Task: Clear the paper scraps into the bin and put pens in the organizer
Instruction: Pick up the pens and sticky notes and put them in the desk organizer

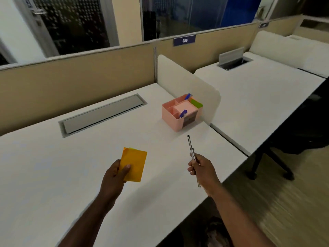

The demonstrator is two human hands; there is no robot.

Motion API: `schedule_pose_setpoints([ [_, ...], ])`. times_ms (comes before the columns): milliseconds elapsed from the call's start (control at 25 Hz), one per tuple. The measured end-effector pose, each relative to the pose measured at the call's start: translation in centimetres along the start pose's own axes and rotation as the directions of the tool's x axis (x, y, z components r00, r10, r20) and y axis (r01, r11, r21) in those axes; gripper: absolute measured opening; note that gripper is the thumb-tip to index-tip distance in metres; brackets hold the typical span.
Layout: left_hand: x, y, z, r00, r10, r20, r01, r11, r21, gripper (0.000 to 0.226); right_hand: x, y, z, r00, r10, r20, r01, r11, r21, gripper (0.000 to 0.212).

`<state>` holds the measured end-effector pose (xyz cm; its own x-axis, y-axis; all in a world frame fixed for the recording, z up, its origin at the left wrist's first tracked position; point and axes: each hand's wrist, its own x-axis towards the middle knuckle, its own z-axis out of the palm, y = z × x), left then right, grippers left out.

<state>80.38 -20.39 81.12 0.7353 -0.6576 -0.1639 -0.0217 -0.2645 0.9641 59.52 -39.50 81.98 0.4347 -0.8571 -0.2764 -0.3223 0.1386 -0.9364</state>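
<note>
A person stands at a white rectangular desk (53, 175) with both forearms reaching out over it. The left hand (114, 177) is closed on a stack of orange square paper notes (134, 164), thumb pressed on the top face and fingers underneath; a sliver of yellow-green paper shows at the stack's upper edge. The notes are held above the desk surface, near the person's side of it.

The right hand (200, 167) grips two thin silver-and-black pens (191, 150) together between thumb and curled fingers. The pens stand nearly upright, their upper ends pointing away from the person towards the organizer, their lower ends sticking out below the hand near the desk's front edge.

Farther back on the desk, just beside a cream-coloured side divider panel (187, 82), sits a pink plastic desk organizer (176, 122) with several compartments. Two blue pens (183, 113) already lean in it, one in a near compartment and one at the far corner, and green and orange paper pieces (196, 103) lie in its right-hand section. A dark drawer front shows on its lower right side.

A long grey cable-tray lid (103, 115) is set flush into the desk to the left of the organizer. On the beige partition wall behind, a dark blue plate (184, 40) reads "386" in white. No bin can be seen.
</note>
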Motion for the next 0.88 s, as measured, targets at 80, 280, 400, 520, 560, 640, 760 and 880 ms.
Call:
schedule_pose_setpoints([
  [80,1.5,0.8,0.8,0.999,-0.011,-0.047,0.012,1.000,0.019,0.029,4.0,-1.5,-0.6,0.998,-0.057,0.029,0.060,0.993,-0.097,0.024],
  [280,5.0,2.0,3.9,0.987,-0.061,-0.148,0.066,0.997,0.027,0.011,14.0,-5.6,-2.6,0.958,-0.265,0.113,0.276,0.729,-0.626,0.027],
  [400,6.0,2.3,5.2,0.977,-0.075,-0.200,0.077,0.997,0.002,0.012,18.4,-8.9,-3.1,0.896,-0.417,0.156,0.354,0.456,-0.817,0.031],
  [520,6.6,2.6,6.0,0.970,-0.092,-0.227,0.092,0.996,-0.012,0.012,21.9,-12.4,-2.2,0.849,-0.408,0.336,0.384,0.041,-0.922,0.025],
  [560,6.8,2.7,6.2,0.968,-0.094,-0.231,0.093,0.996,-0.012,0.010,22.8,-13.3,-1.7,0.840,-0.369,0.397,0.385,-0.110,-0.916,0.023],
  [640,7.3,2.9,6.5,0.967,-0.093,-0.239,0.093,0.996,-0.010,0.011,24.0,-14.5,-0.3,0.823,-0.279,0.495,0.395,-0.345,-0.851,0.024],
  [760,7.5,3.0,6.5,0.962,-0.100,-0.254,0.099,0.995,-0.015,0.011,25.4,-14.6,1.7,0.799,-0.166,0.578,0.408,-0.556,-0.724,0.029],
  [880,7.4,2.7,6.3,0.954,-0.111,-0.279,0.114,0.994,-0.006,0.013,26.8,-14.2,3.6,0.771,-0.103,0.628,0.421,-0.659,-0.624,0.040],
])
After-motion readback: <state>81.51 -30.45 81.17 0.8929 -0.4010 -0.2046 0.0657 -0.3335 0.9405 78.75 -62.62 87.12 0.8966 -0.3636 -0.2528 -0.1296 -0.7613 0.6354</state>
